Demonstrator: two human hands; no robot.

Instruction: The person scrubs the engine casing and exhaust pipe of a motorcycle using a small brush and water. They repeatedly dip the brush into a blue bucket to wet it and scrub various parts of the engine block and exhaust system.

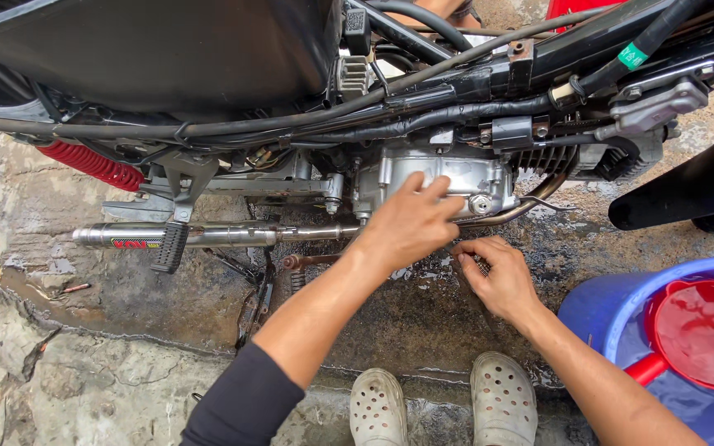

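The left hand (411,223) lies flat, fingers spread, on the silver engine cover (448,177); the right hand (497,272), fingers curled, grip unclear, works beneath it. Best steady the cover firmly.

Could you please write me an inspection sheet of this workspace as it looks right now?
Surface: wet, oil-stained, cracked concrete ground.
Job's things: silver metal engine casing of the black motorcycle; chrome exhaust pipe runs beneath it.
Clutter: blue plastic bucket holding a red plastic scoop; red coil spring.
Hands: left hand lies flat on the casing; right hand is low beside the pipe, fingertips pinched; what it holds cannot be told.
Cables: black hoses and wires along the frame.
Surroundings: the person's pale perforated clogs.
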